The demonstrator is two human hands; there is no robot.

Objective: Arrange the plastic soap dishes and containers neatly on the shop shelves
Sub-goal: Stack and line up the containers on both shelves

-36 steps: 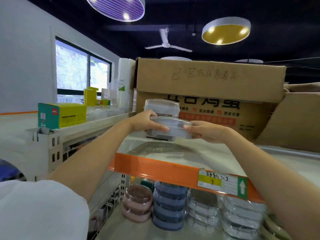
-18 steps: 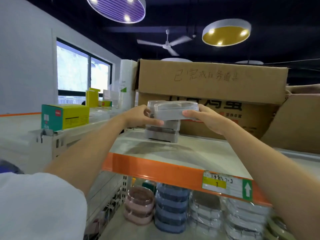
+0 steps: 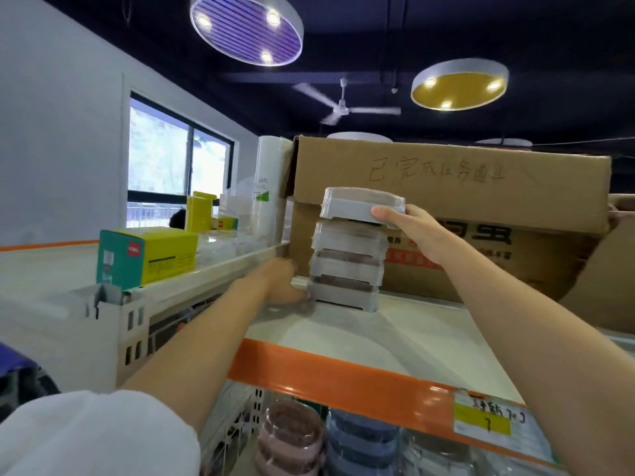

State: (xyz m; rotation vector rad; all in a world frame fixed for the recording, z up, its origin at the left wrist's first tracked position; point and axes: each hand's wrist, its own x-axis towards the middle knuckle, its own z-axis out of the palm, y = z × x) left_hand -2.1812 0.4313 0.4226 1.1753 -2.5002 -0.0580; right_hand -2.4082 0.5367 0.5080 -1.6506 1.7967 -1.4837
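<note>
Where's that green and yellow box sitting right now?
In the head view the green and yellow box sits on the left, on the pale side shelf, left of the stack of soap dishes and in front of the window.

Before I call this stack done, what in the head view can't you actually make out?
- Left hand: motion-blurred at the stack's base; its grip is unclear.
- Top soap dish: whether it is seated on the stack is unclear; the right hand covers its right corner.
- Cardboard box: printed lettering partly hidden by the stack and right arm.
- Containers on the lower shelf: cut off by the bottom edge and the orange shelf rail.
</note>
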